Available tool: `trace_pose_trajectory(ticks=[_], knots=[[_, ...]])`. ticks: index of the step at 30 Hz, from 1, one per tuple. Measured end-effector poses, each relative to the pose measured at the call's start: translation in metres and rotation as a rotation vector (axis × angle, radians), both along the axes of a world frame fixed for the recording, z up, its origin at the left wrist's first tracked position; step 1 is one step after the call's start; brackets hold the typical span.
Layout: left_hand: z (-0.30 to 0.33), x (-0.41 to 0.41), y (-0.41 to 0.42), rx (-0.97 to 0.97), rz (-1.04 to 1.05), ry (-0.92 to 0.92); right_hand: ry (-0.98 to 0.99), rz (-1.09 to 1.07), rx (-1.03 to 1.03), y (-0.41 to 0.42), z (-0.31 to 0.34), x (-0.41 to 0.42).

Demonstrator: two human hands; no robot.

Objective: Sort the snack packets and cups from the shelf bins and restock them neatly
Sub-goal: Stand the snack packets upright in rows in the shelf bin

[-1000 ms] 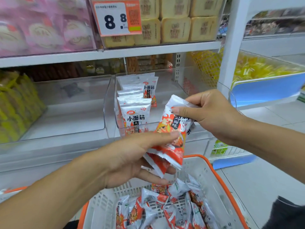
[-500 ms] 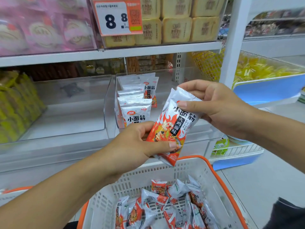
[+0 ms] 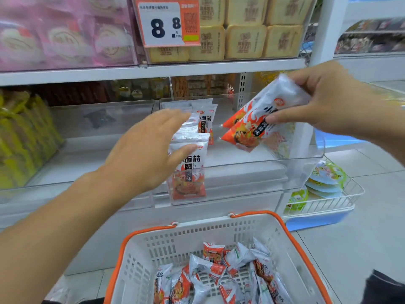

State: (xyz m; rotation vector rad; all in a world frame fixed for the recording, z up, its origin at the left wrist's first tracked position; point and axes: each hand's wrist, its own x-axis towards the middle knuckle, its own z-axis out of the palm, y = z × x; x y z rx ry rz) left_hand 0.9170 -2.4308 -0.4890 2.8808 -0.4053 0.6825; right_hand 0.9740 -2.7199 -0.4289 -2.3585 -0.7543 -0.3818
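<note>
My right hand (image 3: 328, 99) pinches a small stack of white and orange snack packets (image 3: 256, 121) by their top, tilted, over the clear shelf bin (image 3: 252, 172). My left hand (image 3: 149, 150) is spread with straight fingers and holds nothing; its fingertips reach the row of upright matching packets (image 3: 192, 159) standing at the bin's left side. Below, a white basket with an orange rim (image 3: 219, 233) holds several more loose packets (image 3: 219, 273).
An empty-looking clear bin (image 3: 98, 132) stands left of the packet bin, with yellow packets (image 3: 22, 137) further left. Above are pink packs (image 3: 65, 34), tan biscuit packs (image 3: 245, 40) and an 8.8 price tag (image 3: 168, 23). A wire tray of cups (image 3: 324, 183) sits low right.
My left hand let go of the packets and moved up to the upright row in the bin. My right hand carried the packets up and right, over the bin.
</note>
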Motion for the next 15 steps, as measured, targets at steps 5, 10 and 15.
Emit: trace_pose_trajectory(ticks=[5, 10, 15], knots=[[-0.009, 0.012, 0.008, 0.109, 0.088, 0.128, -0.052, 0.006, -0.382, 0.050, -0.024, 0.073], [-0.011, 0.016, 0.011, 0.177, 0.107, 0.121, 0.057, 0.022, -0.532, 0.112, -0.046, 0.134], [-0.012, 0.016, 0.015, 0.171, 0.097, 0.128, -0.022, -0.059, -0.526, 0.133, -0.060, 0.163]])
